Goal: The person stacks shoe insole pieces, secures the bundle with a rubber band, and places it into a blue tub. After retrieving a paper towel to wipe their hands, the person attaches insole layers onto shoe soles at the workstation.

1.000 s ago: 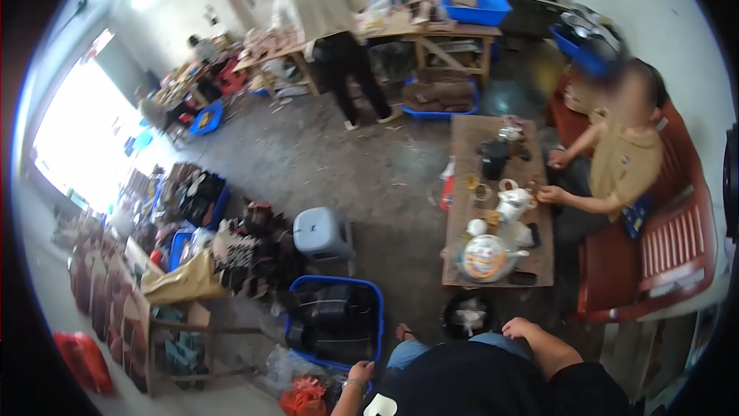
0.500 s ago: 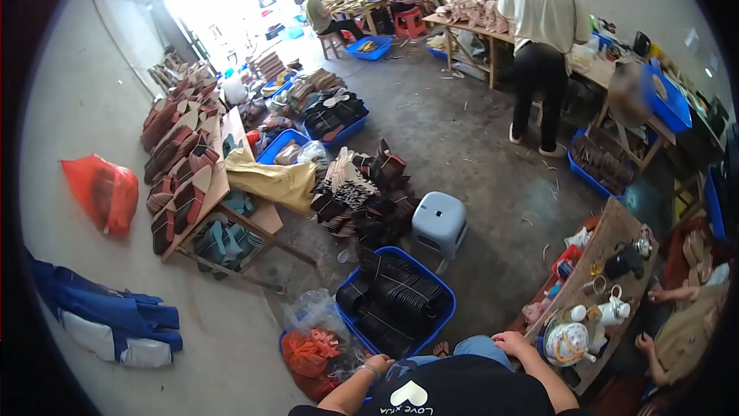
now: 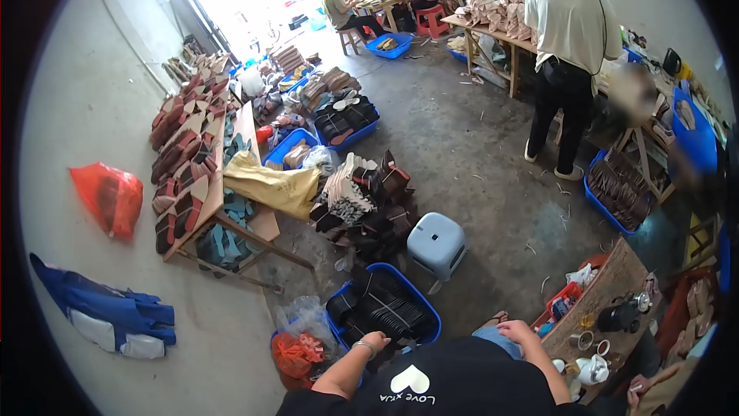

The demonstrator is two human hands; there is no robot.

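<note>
My left hand (image 3: 374,340), with a bracelet at the wrist, is over the near left edge of a blue basket (image 3: 436,325). Its fingers look loosely stretched, and I see nothing in them. Bundles of black shoe soles (image 3: 389,304) fill the basket. On my denim-covered leg (image 3: 493,337) rests my right hand (image 3: 514,330), its fingers lying loosely open and holding nothing. Beside the basket sits a red plastic bag (image 3: 296,354) with clear plastic behind it.
A grey-blue stool (image 3: 437,243) stands beyond the basket. To the right, a wooden table (image 3: 616,271) carries cups and a kettle, with a person's hands (image 3: 639,389) beside it. Piled soles (image 3: 354,197) lie ahead. A standing person (image 3: 570,39) works at a bench.
My view has shifted and my torso fills more of the lower frame. My left hand has moved off my lap toward the basket. My right hand stays on my leg.
</note>
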